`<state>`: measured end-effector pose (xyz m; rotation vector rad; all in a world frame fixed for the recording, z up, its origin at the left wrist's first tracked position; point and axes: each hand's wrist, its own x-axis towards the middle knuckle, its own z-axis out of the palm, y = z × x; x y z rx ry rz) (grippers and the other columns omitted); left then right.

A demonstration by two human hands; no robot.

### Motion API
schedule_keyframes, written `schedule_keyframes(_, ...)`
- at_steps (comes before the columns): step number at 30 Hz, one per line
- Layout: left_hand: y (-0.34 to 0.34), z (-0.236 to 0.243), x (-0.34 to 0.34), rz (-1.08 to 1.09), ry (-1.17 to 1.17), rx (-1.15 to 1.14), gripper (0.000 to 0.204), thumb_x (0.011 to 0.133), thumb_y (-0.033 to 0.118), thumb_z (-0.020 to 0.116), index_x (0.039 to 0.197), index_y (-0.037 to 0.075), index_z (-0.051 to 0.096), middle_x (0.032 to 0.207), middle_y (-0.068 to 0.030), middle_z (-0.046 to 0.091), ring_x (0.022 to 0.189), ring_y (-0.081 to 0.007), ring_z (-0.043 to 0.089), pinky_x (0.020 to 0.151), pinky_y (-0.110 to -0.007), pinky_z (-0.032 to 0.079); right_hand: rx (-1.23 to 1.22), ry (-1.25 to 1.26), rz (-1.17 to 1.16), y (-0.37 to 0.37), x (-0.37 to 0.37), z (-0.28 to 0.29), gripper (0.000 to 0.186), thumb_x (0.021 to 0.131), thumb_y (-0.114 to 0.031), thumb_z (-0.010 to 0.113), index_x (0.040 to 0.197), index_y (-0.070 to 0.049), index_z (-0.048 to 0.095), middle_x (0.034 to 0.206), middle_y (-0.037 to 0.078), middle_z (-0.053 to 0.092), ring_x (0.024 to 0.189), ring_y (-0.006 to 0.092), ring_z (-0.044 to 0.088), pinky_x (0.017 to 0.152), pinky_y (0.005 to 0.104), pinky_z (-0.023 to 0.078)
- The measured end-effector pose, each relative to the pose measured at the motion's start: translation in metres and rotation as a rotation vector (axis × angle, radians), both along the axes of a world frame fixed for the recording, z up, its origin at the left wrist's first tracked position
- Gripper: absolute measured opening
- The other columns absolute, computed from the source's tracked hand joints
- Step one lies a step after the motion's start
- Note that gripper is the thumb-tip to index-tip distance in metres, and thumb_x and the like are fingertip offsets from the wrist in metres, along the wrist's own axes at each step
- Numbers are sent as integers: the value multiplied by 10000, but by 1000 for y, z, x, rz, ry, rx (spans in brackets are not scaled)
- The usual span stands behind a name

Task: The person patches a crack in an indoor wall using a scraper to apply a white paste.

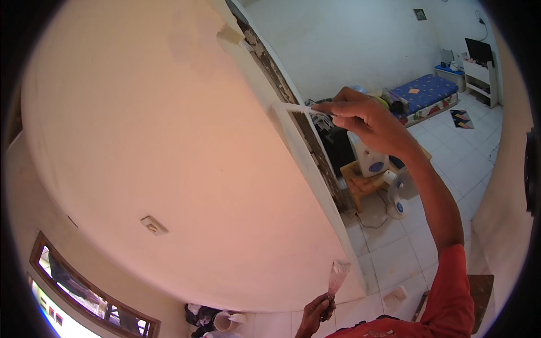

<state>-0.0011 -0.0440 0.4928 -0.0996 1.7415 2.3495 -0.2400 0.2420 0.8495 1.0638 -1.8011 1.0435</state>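
My left hand [317, 311], low in view, is closed around the dark handle of a putty knife [338, 272]. Its blade points up and is smeared with pale filler. My right hand [369, 119] is raised at the wall's end and pinches a thin white flat piece [288, 107], which looks like a spreader. That piece lies against the edge of the pale wall [186, 152]. Along this edge runs a lighter, smooth band, and beside it a dark, rough, flaking strip [270, 65]. Near the top, a tan patch of loose material [230, 36] sticks out from the edge.
Past the wall's end, a wooden stool [356, 186] carries a white container [372, 162], with a white fan [399, 194] beside it. Farther back is a blue mattress [425, 90]. A light switch [154, 225] is on the wall; a pale bucket [225, 321] stands below.
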Motion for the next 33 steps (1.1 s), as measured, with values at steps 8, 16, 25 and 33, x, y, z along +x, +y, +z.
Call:
schedule_keyframes(8, 2, -6, -12, -5, -18, -38, 438, 924, 370, 637, 1195, 28, 598, 714, -2, 568, 471, -53, 422, 407, -220, 306, -79, 214, -187, -28, 8, 37, 271, 941, -104, 588, 1187, -143, 693, 832, 66, 578, 767, 246, 588, 696, 404, 444)
schedule_keyframes(16, -3, -24, -14, -82, 11, -126, 411, 905, 457, 646, 972, 52, 624, 608, 17, 499, 469, -56, 408, 420, -222, 299, -50, 109, -178, -17, 6, 35, 235, 946, -118, 584, 1156, -123, 690, 864, 85, 576, 811, 253, 603, 730, 423, 463)
schedule_keyframes(25, 7, -19, -11, -78, -48, -135, 441, 896, 466, 659, 1077, 66, 623, 698, 26, 506, 527, -56, 421, 453, -232, 315, 46, 54, -93, -19, 9, 20, 278, 948, -142, 596, 1213, -125, 680, 856, 74, 551, 738, 224, 564, 685, 417, 421)
schedule_keyframes(33, 34, 7, -5, -44, 13, -89, 450, 911, 464, 640, 1063, 41, 618, 696, 22, 504, 507, -59, 403, 446, -232, 302, -35, 117, -145, -22, -14, 53, 233, 942, -117, 590, 1145, -110, 705, 813, 71, 552, 762, 242, 573, 715, 415, 441)
